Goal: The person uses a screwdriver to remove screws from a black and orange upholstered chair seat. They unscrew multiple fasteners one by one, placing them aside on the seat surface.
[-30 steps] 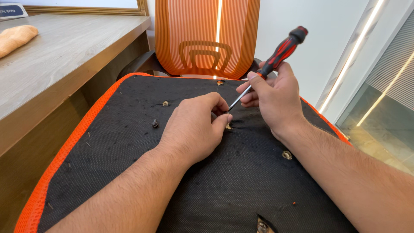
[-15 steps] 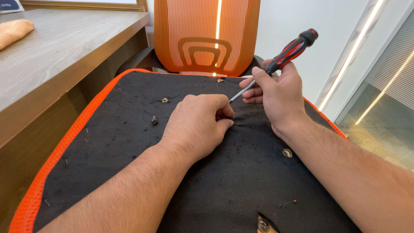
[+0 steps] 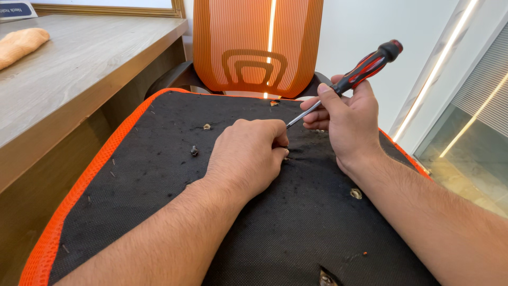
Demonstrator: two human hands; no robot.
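A black fabric underside of a chair seat (image 3: 159, 175) with an orange mesh border lies in front of me. My left hand (image 3: 246, 156) rests on it near the middle, fingertips pinched together at a small spot in the fabric; what they pinch is hidden. My right hand (image 3: 346, 119) grips a red and black screwdriver (image 3: 365, 66), its metal tip slanting down toward my left fingertips. A dark screw (image 3: 194, 151) stands in the fabric left of my left hand.
An orange mesh chair back (image 3: 257, 45) stands behind the seat. A wooden desk (image 3: 69, 74) runs along the left with a tan object (image 3: 21, 45) on it. Small torn holes (image 3: 355, 194) dot the fabric, and another hole (image 3: 325, 277) sits at the near edge.
My right hand has lifted the screwdriver slightly up and to the right, drawing the tip back from the fabric. My left hand has closed its fingertips over the spot.
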